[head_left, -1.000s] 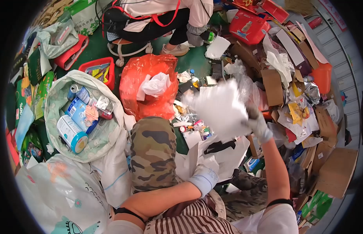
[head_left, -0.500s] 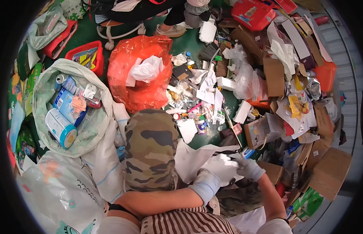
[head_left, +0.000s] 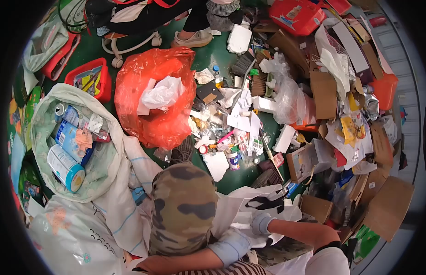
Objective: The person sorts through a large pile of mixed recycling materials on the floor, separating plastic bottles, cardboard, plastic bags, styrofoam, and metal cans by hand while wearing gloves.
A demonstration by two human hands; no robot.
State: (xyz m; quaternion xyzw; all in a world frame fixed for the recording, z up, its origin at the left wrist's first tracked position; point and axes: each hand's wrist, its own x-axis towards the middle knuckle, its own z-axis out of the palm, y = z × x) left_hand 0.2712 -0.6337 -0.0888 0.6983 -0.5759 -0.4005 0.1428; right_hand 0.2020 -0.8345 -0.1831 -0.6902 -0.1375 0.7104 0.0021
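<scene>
Both my hands wear pale work gloves with light blue-grey cuffs. My left hand is low in front of my striped top, against a white plastic bag that carries black marks. My right hand reaches into the folds of that bag from the right. White material hides most of the fingers of both hands, so their grip does not show. The bag lies over my lap, beside my camouflage-covered knee.
Left of me, a lined sack holds bottles and packs. A red plastic bag lies ahead. Mixed scraps and a white foam piece cover the green floor. Cardboard is piled right. Another person's shoe is near a wheeled chair.
Both hands have come down and closer to my body, and the right one is now partly within the white bag's folds. The bag's black marks show more. My view has shifted.
</scene>
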